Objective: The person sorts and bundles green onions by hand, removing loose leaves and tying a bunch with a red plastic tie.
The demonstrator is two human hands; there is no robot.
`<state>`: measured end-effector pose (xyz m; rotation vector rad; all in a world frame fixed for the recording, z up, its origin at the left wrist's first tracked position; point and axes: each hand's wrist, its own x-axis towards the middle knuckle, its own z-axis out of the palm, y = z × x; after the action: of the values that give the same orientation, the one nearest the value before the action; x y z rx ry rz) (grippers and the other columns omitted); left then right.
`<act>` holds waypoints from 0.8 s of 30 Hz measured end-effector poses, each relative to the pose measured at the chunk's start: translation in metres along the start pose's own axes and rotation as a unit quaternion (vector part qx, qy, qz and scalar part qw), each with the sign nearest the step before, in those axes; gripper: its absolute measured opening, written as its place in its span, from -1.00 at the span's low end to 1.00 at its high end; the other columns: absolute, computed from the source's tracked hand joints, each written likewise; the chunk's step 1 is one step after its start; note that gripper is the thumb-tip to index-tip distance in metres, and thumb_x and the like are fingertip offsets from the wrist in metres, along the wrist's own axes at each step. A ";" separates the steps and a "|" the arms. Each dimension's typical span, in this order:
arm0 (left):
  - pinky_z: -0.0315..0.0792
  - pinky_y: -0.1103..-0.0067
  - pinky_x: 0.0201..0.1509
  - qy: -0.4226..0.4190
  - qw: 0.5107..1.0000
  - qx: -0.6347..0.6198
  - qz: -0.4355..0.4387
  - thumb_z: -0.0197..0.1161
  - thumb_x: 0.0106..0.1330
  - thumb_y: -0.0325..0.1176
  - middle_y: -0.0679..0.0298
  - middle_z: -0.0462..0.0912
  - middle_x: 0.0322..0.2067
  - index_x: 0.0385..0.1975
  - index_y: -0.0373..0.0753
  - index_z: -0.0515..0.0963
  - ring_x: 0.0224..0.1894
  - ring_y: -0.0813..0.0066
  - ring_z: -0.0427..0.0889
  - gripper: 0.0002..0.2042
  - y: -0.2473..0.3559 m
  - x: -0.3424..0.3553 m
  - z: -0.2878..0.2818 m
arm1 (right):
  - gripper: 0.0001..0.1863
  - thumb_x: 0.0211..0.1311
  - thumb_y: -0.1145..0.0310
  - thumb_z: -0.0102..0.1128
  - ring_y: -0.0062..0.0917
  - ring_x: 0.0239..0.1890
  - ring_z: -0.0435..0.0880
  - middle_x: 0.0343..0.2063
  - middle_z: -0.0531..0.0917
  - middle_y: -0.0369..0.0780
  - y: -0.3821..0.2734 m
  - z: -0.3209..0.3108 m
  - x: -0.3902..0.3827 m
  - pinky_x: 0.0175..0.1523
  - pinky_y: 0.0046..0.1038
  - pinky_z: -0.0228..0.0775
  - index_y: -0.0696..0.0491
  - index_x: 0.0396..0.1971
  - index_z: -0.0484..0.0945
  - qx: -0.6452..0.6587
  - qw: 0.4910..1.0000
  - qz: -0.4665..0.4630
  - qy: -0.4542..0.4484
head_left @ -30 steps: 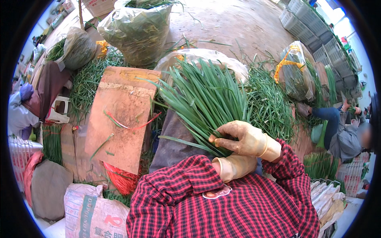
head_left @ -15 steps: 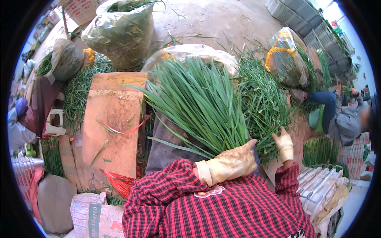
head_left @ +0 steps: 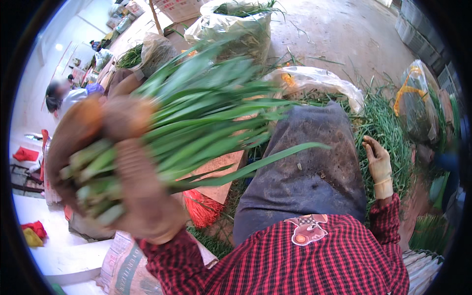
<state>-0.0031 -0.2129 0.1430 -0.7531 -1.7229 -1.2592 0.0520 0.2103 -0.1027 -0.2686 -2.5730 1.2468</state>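
My left hand (head_left: 135,174), in a soiled, motion-blurred glove, is wrapped round a big bunch of long green leaves (head_left: 211,125) on the left, the pale stem ends by the fingers and the tips fanning rightward. My right hand (head_left: 378,164), in a pale glove, hangs on the right beside a heap of loose leaves (head_left: 388,123), fingers apart and slightly bent, holding nothing. A dark, dirty cloth (head_left: 300,172) covers my lap. A board (head_left: 231,167) and red strands (head_left: 201,206) lie partly under the held bunch.
Plastic bags of greens (head_left: 226,29) stand ahead, a yellow-tied one (head_left: 413,108) at right. A white rolled bag rim (head_left: 319,78) borders the leaves. Another person (head_left: 76,96) sits at far left. Crates (head_left: 415,27) are stacked at back right, a printed sack (head_left: 132,260) lies lower left.
The bunch has left my lap and swung left in my left hand, baring the dark cloth. My right hand has let go of the leaves and moved out rightward. The view has shifted.
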 end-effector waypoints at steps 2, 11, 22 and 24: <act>0.51 0.33 0.09 -0.034 0.995 0.096 0.005 0.18 0.18 -0.58 0.06 0.61 -0.26 -0.05 -0.43 0.47 -0.24 0.35 0.63 -0.69 0.019 0.012 -0.041 | -0.75 0.31 0.48 0.11 -0.42 -0.20 0.73 -0.25 0.71 -0.08 0.000 0.012 0.004 -0.11 -0.49 0.51 0.17 -0.05 0.57 -0.031 0.999 -0.012 -0.026; 0.54 0.50 -0.13 -0.325 0.753 0.402 -0.408 0.19 0.16 -0.43 0.07 0.68 -0.31 -0.06 -0.23 0.51 -0.27 0.31 0.70 -0.69 -0.115 -0.067 -0.066 | -0.76 0.28 0.46 0.13 -0.32 -0.24 0.73 -0.26 0.70 -0.06 0.003 0.004 0.005 -0.17 -0.42 0.53 0.11 -0.07 0.59 -0.124 0.991 -0.039 -0.013; 0.50 0.44 -0.14 -0.314 0.713 0.363 -0.512 0.22 0.07 -0.36 0.05 0.68 -0.33 -0.03 -0.20 0.52 -0.24 0.22 0.67 -0.60 -0.242 -0.172 -0.049 | -0.82 0.06 0.47 0.08 -0.16 -0.34 0.71 -0.46 0.69 -0.10 -0.221 0.246 0.026 -0.23 -0.20 0.57 0.12 -0.34 0.61 -0.222 0.827 -0.339 -0.390; 0.50 0.44 -0.14 -0.307 0.708 0.358 -0.525 0.23 0.06 -0.36 0.07 0.68 -0.32 -0.05 -0.22 0.52 -0.24 0.23 0.68 -0.61 -0.238 -0.159 -0.045 | -0.79 0.10 0.33 0.12 -0.22 -0.25 0.70 -0.34 0.69 -0.07 -0.202 0.328 0.031 -0.16 -0.24 0.55 0.16 -0.39 0.61 -0.275 0.791 -0.285 -0.466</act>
<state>-0.1189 -0.3273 -0.0970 0.4790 -3.1425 -0.7896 -0.0916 -0.1470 -0.1329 1.2496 -3.3184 0.3677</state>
